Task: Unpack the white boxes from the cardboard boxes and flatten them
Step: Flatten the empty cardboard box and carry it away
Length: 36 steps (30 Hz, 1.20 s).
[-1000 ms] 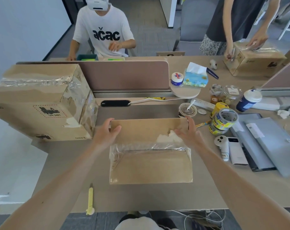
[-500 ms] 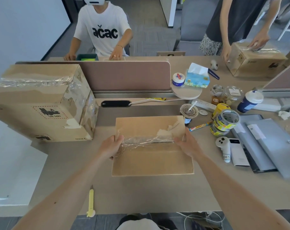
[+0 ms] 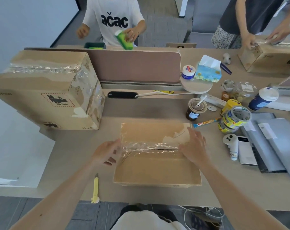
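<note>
At the worktop's [image 3: 71, 156] near edge we see a yellow knife [image 3: 95, 188] lying lengthwise, just left of the cardboard box [image 3: 157, 170]. That box sits closed at the middle of the near edge, with clear tape [image 3: 150, 146] crumpled along its top seam. Our left hand [image 3: 106, 153] is at the seam's left end, against the box's side. Its grip is loosely curled, and through the blur we cannot tell whether it pinches the tape. Our right hand [image 3: 194, 146] lies on the box top at the seam's right end, grip spread, fingers straight.

Toward the right edge stand stacked tape rolls [image 3: 235, 118]. A large cardboard box [image 3: 46, 90], taped shut, sits at the left edge. Beyond the divider [image 3: 136, 67] a seated person [image 3: 114, 22] holds something green. At the far right corner another person's hands are on a third box [image 3: 270, 58].
</note>
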{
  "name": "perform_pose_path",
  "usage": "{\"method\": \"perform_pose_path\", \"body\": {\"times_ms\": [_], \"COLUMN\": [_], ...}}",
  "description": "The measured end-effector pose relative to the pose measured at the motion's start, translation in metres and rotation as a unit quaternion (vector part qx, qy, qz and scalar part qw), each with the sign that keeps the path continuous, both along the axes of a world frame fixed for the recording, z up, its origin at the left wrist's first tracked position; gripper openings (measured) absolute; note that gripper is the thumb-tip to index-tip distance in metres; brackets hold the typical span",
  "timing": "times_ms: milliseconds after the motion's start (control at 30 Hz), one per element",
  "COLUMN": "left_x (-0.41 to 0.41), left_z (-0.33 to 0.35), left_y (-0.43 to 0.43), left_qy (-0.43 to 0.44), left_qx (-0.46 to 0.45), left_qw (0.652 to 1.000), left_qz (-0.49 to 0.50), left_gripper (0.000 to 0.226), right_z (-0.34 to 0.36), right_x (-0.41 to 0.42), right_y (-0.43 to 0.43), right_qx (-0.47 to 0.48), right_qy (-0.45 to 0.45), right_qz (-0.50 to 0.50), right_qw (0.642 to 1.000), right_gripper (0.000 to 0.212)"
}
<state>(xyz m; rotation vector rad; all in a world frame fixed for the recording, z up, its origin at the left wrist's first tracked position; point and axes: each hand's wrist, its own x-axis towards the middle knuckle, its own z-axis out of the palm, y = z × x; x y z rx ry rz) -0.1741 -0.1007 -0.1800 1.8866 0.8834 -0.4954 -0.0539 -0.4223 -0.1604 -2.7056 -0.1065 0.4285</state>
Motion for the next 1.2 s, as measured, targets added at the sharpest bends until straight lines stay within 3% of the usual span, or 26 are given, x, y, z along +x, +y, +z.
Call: {"method": "perform_pose_path", "body": {"times_ms": [67, 167, 400, 567, 833, 1033, 1133, 1200], "left_x": [-0.012, -0.039, -0.099, -0.112, -0.118, -0.12, -0.11, -0.096], "left_z": [-0.008, -0.026, -0.062, -0.073, -0.096, -0.1, -0.09, -0.072], "left_y": [0.009, 0.024, 0.046, 0.043, 0.04, 0.04, 0.042, 0.044], "left_qy": [0.001, 0.015, 0.095, 0.154, 0.193, 0.174, 0.133, 0.084], "left_qx": [0.005, 0.05, 0.142, 0.201, 0.2, 0.185, 0.182, 0.157], "left_qw": [0.999, 0.995, 0.984, 0.968, 0.96, 0.967, 0.974, 0.984], "left_qz": [0.05, 0.085, 0.054, -0.006, -0.028, -0.007, 0.0, 0.014], "left_gripper": [0.047, 0.037, 0.024, 0.025, 0.023, 0.021, 0.034, 0.025], "right_z": [0.001, -0.006, -0.029, -0.037, -0.036, -0.034, -0.028, -0.022], "right_x": [-0.008, -0.028, -0.067, -0.075, -0.078, -0.078, -0.077, -0.075], "right_y": [0.019, 0.053, 0.108, 0.112, 0.107, 0.108, 0.109, 0.111], "right_qx": [0.054, 0.108, 0.092, 0.069, 0.078, 0.082, 0.111, 0.146], "right_qy": [-0.06, -0.07, -0.076, -0.065, -0.066, -0.058, -0.044, -0.034], "right_qz": [0.054, 0.156, 0.291, 0.293, 0.294, 0.289, 0.276, 0.25], "right_qw": [0.995, 0.979, 0.949, 0.952, 0.95, 0.952, 0.954, 0.957], "right_gripper": [0.066, 0.052, 0.042, 0.052, 0.052, 0.051, 0.044, 0.035]}}
